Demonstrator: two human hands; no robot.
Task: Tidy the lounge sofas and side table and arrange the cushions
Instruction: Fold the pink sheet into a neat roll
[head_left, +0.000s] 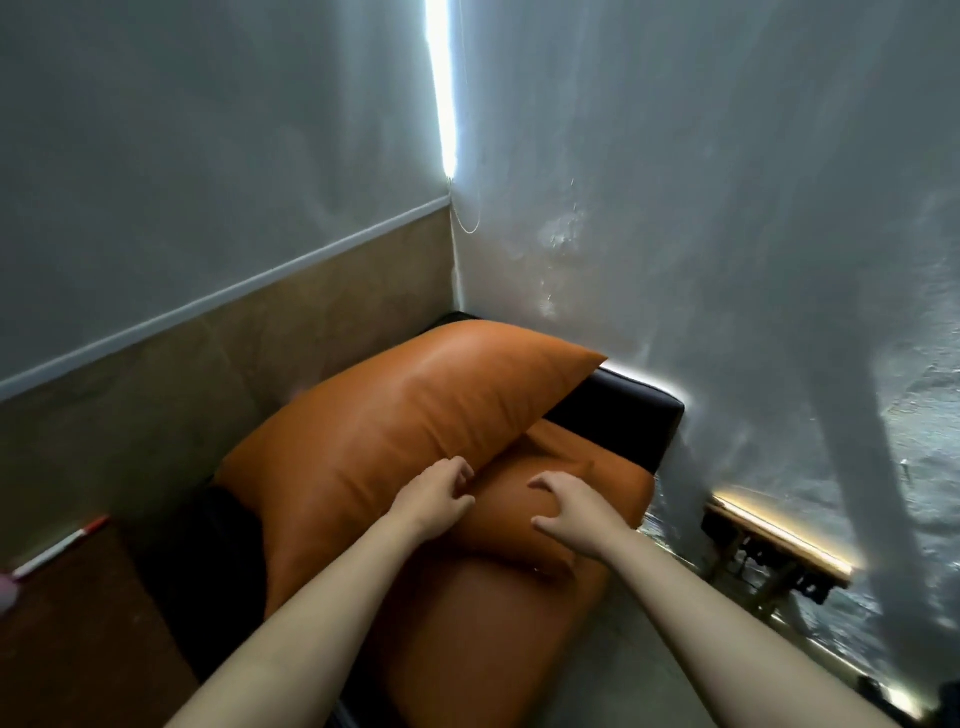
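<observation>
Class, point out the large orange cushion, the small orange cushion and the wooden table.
large orange cushion (405, 415): head view, middle of its face.
small orange cushion (501, 514): head view, its rounded top.
wooden table (779, 541): head view, its top.

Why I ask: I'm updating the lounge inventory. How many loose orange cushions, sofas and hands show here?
Loose orange cushions: 2, the large cushion and the small cushion
Orange-and-black sofa: 1
Hands: 2, the left hand and the right hand
Total: 5
</observation>
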